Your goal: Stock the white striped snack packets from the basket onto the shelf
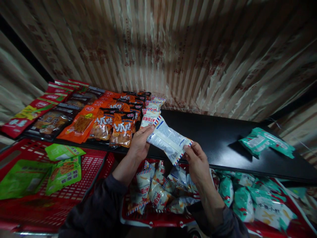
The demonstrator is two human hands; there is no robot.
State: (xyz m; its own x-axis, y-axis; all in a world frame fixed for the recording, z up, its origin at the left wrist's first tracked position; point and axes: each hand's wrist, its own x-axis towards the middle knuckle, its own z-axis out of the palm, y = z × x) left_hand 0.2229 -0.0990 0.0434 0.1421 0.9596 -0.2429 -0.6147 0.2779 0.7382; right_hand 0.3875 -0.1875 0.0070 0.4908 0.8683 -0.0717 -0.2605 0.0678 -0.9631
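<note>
Between my two hands is a white snack bag (168, 140) with red-and-blue striped ends, its printed back facing me. My left hand (141, 142) grips its upper left end, and my right hand (198, 160) pinches the lower right corner. The bag is tilted above the front edge of a black shelf (210, 132). Just behind my left hand, a row of matching white bags (151, 110) lies on the shelf. Below my hands, a red basket (151, 222) holds several more white striped bags (158, 193).
Orange-and-black bags (122, 129), orange packs (80, 124), dark packs (51, 122) and red packs (29, 114) line the shelf's left. Teal bags (266, 142) lie at its right. A left basket (92, 165) holds green packs (65, 172); a right one holds teal-and-white bags (269, 206). Striped sheeting (158, 49) hangs behind.
</note>
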